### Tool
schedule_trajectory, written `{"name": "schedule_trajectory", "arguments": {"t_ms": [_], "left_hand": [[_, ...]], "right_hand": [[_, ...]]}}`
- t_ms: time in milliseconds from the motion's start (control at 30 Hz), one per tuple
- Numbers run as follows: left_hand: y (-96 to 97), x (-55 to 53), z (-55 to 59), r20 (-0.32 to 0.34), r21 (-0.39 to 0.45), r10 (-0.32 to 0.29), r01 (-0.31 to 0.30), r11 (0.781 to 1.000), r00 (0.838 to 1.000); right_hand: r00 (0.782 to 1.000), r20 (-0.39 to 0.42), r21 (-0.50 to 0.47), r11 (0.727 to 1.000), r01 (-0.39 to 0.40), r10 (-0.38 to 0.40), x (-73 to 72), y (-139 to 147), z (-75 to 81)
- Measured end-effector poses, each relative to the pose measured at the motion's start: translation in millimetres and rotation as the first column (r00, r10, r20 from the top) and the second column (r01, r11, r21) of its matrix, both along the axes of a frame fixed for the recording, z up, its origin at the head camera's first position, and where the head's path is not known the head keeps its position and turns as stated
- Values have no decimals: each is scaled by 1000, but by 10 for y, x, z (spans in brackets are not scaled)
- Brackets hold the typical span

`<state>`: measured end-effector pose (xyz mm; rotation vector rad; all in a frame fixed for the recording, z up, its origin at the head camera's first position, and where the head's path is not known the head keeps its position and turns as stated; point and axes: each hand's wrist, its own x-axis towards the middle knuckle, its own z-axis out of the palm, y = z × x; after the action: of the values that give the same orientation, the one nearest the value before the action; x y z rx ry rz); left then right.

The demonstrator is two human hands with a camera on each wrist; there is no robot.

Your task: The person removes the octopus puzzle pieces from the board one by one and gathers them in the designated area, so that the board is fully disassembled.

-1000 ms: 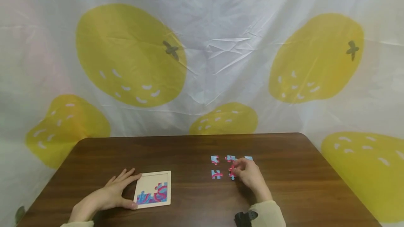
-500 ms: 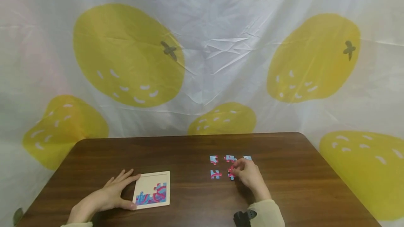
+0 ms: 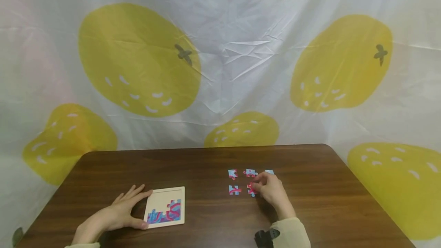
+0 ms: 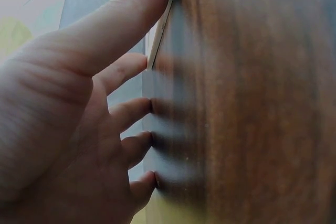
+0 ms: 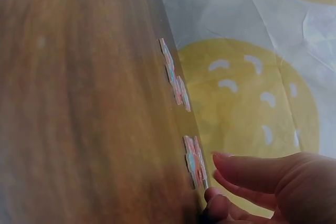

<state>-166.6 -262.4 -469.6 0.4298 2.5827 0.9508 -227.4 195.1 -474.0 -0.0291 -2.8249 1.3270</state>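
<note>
A square, pale puzzle tray [image 3: 183,206] lies on the table at left. Joined blue, pink and purple puzzle pieces [image 3: 173,210] fill its lower part. My left hand [image 3: 115,215] is spread at the tray's left side, its thumb at the near corner and index finger at the far one. The other fingertips [image 4: 142,184] rest on the tabletop. Right of centre, my right hand [image 3: 274,192] reaches over a pink and blue puzzle piece [image 3: 251,191], fingertips at its edge. The right wrist view shows the thumb [image 5: 236,169] apart from the pieces, which lie flat.
Loose puzzle pieces lie near the right hand: one at the back left [image 3: 232,173], one at the back middle [image 3: 250,172], one at the front left [image 3: 234,190], and one partly hidden [image 3: 269,172]. Behind the brown table [image 3: 206,163] hangs a lemon-patterned curtain [image 3: 237,83].
The head view has shifted slightly, so everything sits a little further left. Both hands, the tray and the loose pieces keep their places on the table.
</note>
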Motion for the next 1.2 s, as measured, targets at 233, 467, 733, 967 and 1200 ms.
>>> {"name": "schedule_trajectory", "arguments": {"t_ms": [233,467,733,967,1200], "left_hand": [[6,11,6,0,-2,1,-1,1000,1000],[6,10,11,-6,-10,-3,3,1000,1000],[-1,1,11,1,-13,-3,3,1000,1000],[-15,9,-11,-13,-10,-4,4,1000,1000],[-26,-21,-39,-22,-13,-16,16,1000,1000]], "right_hand": [[1000,1,-27,1000,-17,17,16,-12,30],[998,-6,-23,998,-67,67,25,-62,115],[985,-93,-57,986,-154,148,102,-253,364],[956,-166,15,970,-242,241,211,-595,464],[906,-169,-12,918,-397,389,307,-895,471]]}}
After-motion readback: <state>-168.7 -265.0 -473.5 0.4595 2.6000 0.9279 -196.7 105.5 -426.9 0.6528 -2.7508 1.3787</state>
